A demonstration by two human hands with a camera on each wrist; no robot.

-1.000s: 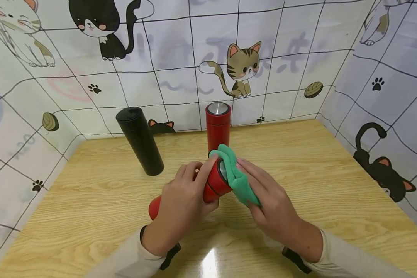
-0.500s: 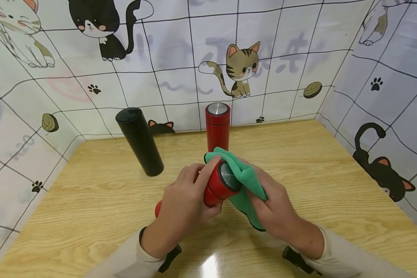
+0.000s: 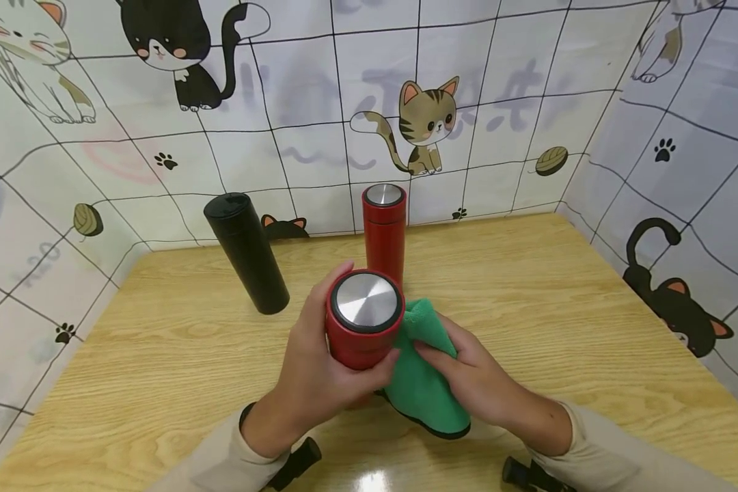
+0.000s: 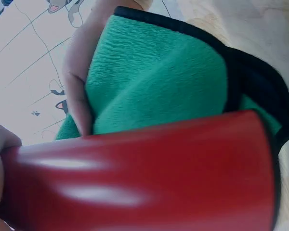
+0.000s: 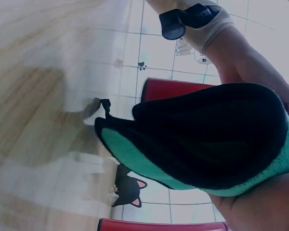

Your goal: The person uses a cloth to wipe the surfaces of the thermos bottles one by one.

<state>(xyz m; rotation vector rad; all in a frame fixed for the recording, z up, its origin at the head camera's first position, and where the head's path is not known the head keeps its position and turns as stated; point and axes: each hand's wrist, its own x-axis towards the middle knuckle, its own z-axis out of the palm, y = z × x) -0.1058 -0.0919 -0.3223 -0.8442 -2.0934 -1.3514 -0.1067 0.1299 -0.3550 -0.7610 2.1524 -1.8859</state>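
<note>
A red thermos (image 3: 361, 345) with a silver-topped lid is gripped near its top by my left hand (image 3: 310, 365), its lid tilted toward the head camera. In the left wrist view the red body of the thermos (image 4: 149, 178) lies across the frame. My right hand (image 3: 476, 372) pinches a folded green cloth (image 3: 424, 383) with dark edging, against the right side of the thermos. The cloth (image 5: 207, 139) shows its dark underside in the right wrist view, hiding much of the thermos behind it.
A second red thermos (image 3: 385, 239) stands upright behind the held one. Farther left stands a black thermos (image 3: 249, 256). The wooden table (image 3: 197, 383) meets a cat-print backdrop (image 3: 307, 89) at the back and both sides.
My left hand has turned the thermos from lying slanted to lid-up toward the head camera. My right hand has drawn the cloth off the lid and down along the thermos's right side.
</note>
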